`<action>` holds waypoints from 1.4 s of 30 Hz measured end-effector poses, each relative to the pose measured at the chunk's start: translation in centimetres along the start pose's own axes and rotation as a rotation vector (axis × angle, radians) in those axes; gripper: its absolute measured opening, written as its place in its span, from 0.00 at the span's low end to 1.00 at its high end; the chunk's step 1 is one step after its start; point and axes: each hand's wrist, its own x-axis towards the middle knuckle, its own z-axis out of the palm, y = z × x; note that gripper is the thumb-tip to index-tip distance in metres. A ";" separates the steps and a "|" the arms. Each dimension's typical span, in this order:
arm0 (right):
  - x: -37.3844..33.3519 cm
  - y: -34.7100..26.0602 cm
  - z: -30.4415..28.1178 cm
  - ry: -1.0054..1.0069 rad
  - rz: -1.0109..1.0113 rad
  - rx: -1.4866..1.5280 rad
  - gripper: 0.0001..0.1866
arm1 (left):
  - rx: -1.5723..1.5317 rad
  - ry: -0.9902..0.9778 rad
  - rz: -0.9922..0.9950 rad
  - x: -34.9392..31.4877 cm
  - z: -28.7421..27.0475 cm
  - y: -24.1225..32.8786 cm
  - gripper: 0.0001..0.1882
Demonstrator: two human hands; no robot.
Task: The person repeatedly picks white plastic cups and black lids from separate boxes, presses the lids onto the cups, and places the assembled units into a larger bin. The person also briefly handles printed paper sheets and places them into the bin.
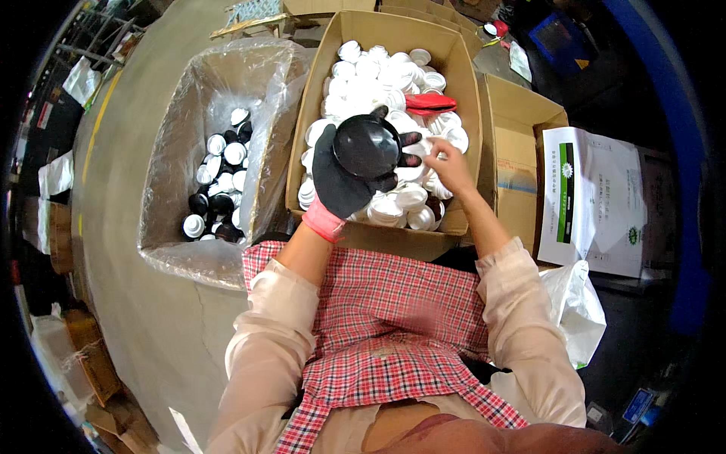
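Note:
My left hand (342,178) wears a black glove with a pink-red cuff and is closed around a round black cap (367,146), held face up over the large cardboard box. Just right of the gloved fingertips is my right hand (454,168), bare, with thumb and forefinger drawn together. Whether anything small is in that pinch cannot be made out against the white behind it. Beneath both hands lies a heap of white ridged caps (376,73). A red tool or pouch-like item (430,104) rests on the heap, its kind unclear.
To the left stands a plastic-lined box (168,234) with black and white caps (235,153) at its bottom. An open cardboard carton (517,195) and a white printed box (605,200) stand on the right. A white bag (581,314) hangs nearer me.

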 end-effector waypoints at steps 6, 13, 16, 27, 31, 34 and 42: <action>-2.7 -9.4 -3.0 -0.434 -0.039 1.247 0.17 | 0.031 0.145 -0.017 0.2 0.9 -2.3 0.45; -3.0 -10.0 -4.5 -0.026 -0.243 0.894 0.39 | 0.004 0.041 -0.048 1.3 0.7 -2.3 0.47; -3.0 -10.6 -6.3 0.048 -0.344 0.783 0.40 | 0.060 0.150 -0.031 1.5 0.1 -2.4 0.37; -4.4 -12.4 -3.7 -0.099 -0.487 0.027 0.38 | 1.304 0.183 0.118 0.5 -2.0 -3.7 0.34; -4.3 -12.9 -3.5 -0.109 -0.544 -0.027 0.36 | 1.266 0.362 0.152 0.3 -2.4 -3.6 0.41; -4.4 -13.3 -3.6 -0.076 -0.601 -0.119 0.36 | 1.990 0.143 0.259 -0.3 -0.3 -2.4 0.41; -4.5 -14.1 -2.9 -0.088 -0.608 -0.100 0.35 | 1.898 0.175 0.302 -0.6 0.1 -2.2 0.46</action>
